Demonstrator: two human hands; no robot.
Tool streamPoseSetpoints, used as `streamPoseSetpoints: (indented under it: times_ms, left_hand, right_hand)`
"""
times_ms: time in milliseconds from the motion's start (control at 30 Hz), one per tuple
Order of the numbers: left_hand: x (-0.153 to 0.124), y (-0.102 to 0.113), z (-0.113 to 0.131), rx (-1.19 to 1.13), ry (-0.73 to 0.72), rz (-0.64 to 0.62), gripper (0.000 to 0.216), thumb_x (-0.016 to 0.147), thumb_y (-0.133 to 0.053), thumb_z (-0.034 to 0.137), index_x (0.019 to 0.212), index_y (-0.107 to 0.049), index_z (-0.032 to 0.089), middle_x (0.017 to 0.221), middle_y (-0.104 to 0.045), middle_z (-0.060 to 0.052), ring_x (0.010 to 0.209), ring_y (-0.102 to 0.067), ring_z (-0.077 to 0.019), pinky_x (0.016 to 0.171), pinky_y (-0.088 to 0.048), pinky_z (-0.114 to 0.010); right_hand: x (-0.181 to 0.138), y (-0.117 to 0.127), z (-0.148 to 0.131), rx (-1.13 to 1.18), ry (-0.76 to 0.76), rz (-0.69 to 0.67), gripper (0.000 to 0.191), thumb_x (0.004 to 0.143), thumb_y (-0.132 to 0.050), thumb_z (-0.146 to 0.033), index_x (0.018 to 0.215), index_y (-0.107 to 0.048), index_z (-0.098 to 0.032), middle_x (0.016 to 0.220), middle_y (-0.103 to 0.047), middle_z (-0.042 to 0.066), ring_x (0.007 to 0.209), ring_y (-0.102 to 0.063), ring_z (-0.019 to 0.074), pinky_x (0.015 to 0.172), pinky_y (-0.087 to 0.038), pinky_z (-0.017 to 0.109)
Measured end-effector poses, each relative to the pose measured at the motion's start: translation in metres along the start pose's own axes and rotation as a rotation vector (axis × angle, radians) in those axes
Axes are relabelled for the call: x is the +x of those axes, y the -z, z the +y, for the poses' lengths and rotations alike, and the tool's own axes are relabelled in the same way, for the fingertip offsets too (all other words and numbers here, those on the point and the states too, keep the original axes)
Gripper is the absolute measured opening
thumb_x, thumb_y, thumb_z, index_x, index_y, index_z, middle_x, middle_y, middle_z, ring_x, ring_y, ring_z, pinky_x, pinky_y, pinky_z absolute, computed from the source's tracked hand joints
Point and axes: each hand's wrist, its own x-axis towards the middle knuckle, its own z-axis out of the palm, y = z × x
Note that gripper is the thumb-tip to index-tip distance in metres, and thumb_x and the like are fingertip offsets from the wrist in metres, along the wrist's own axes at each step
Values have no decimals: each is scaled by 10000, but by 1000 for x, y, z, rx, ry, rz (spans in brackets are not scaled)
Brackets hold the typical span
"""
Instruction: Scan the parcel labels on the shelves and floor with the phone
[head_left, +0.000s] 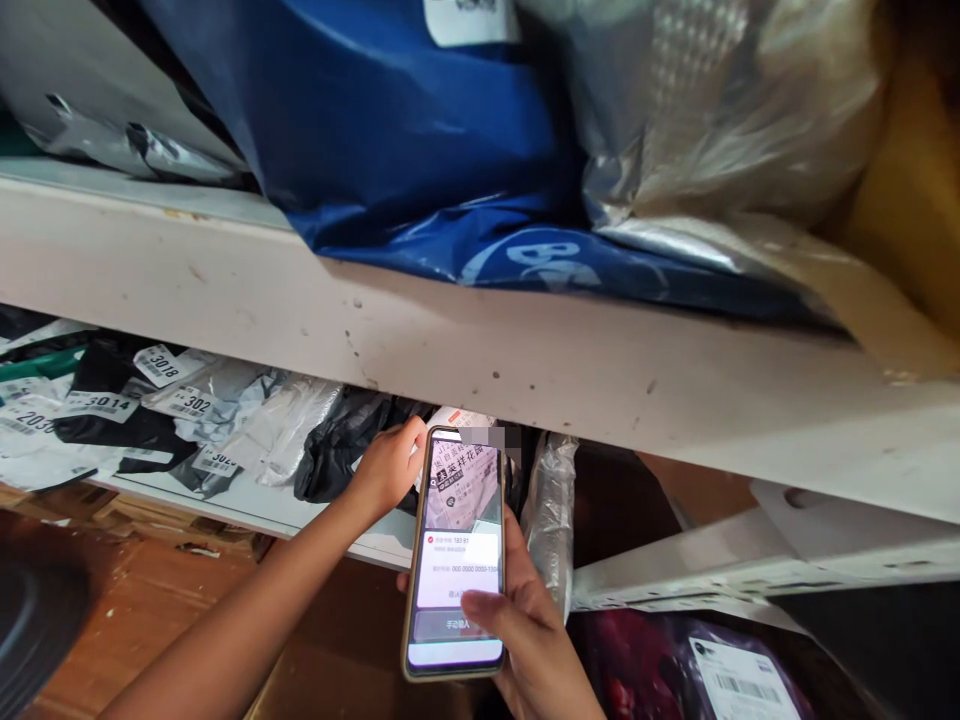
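Observation:
My right hand (pixel 536 610) is wrapped around a smartphone (pixel 457 640), with its thumb over the lower part of the lit screen. The screen shows a camera picture of a shipping label above a panel of text and digits. Just behind the phone's top edge, my left hand (pixel 390 465) has its fingers closed at the edge of a parcel (pixel 454 415) with a white printed label. Most of that parcel is hidden by the phone. Close to my left hand lies a black plastic parcel (pixel 337 445); a silvery wrapped parcel (pixel 551 510) stands right of the phone.
A white shelf edge (pixel 450 340) runs across above my hands. Over it hangs a big blue bag (pixel 420 130), beside a clear plastic-wrapped package (pixel 720 120). Several number-tagged parcels (pixel 105 405) fill the lower shelf at left. A purple parcel (pixel 645 660) lies lower right.

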Motion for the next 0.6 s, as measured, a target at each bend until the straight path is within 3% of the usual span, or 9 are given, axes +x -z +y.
streamPoseSetpoints:
  times_ms: [167,367,600]
  left_hand:
    - [1,1,1,14,10,-27,155,880,-399,158,781,-517,176,766,-638,-39,722,-588,-165,660,-373,-253]
    - [0,4,5,20,36,-51,227,887,-365,161,718,-515,179,731,-626,-47,711,-574,-176,666,-371,-271]
    - [-1,7,8,-23,108,-46,75,798,-466,116,811,-505,179,826,-644,-64,823,-609,-212,737,-420,-301]
  right_hand:
    - [0,-1,0,-7,-15,43,744,727,-729,-246,1307,-263,-267,980,-744,58,842,-726,268,753,-535,402]
    - [0,2,3,-40,-1,-8,910,666,-722,-147,1373,-157,-242,839,-759,21,831,-726,258,765,-532,398]
    - [-2,4,0,-32,-31,-105,1001,605,-730,-140,1398,-123,-212,977,-746,78,989,-683,287,803,-518,403]
